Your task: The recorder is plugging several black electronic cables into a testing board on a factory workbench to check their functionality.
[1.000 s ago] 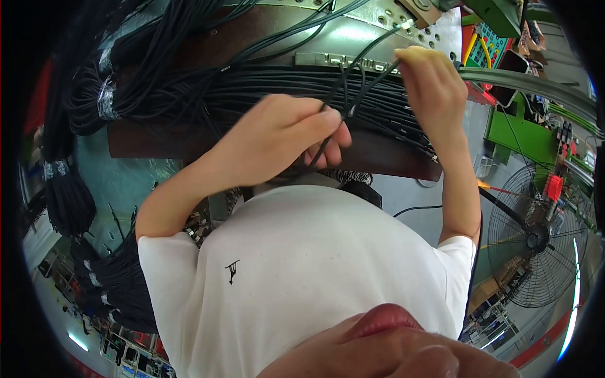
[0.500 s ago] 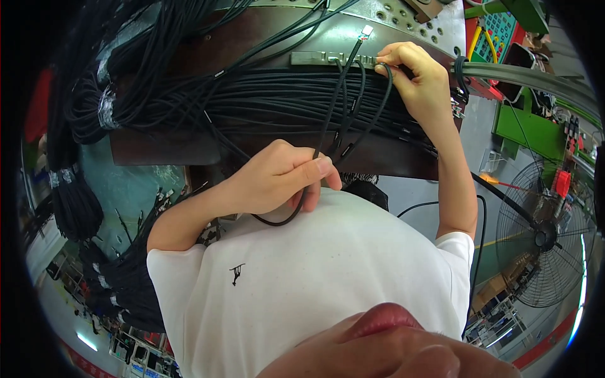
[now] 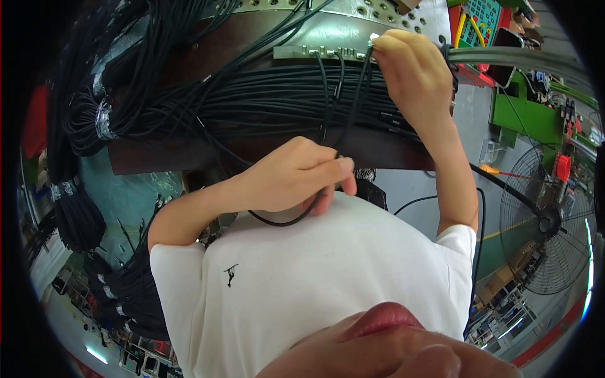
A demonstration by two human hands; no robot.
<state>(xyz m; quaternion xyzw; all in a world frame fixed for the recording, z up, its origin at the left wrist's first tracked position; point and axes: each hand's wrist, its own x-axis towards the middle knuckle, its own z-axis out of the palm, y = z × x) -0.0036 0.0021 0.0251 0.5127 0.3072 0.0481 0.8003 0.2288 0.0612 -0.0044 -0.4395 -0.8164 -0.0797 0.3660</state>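
A black cable (image 3: 355, 116) runs from my left hand (image 3: 302, 175) up across the bench to its pale connector end (image 3: 373, 40). My left hand is closed around this cable in front of my chest, with a loop hanging below. At the cable's tip, my right hand (image 3: 416, 72) has its fingers closed beside the connector; the hand is somewhat blurred. Just left of it, a grey slotted strip (image 3: 287, 53) holds other black cable ends in its notches. A thick bundle of black cables (image 3: 265, 94) lies between the strip and my left hand.
The brown bench top (image 3: 164, 154) carries the cables, with a perforated metal plate (image 3: 346, 19) behind. Tied cable coils (image 3: 82, 214) hang at the left. To the right are a curved metal rail (image 3: 523, 57), a green machine part (image 3: 520, 113) and a wire-guarded fan (image 3: 548, 223).
My right hand has left a cable at the strip and moved up to the connector end of the held cable. My left hand has shifted slightly right, still gripping that cable.
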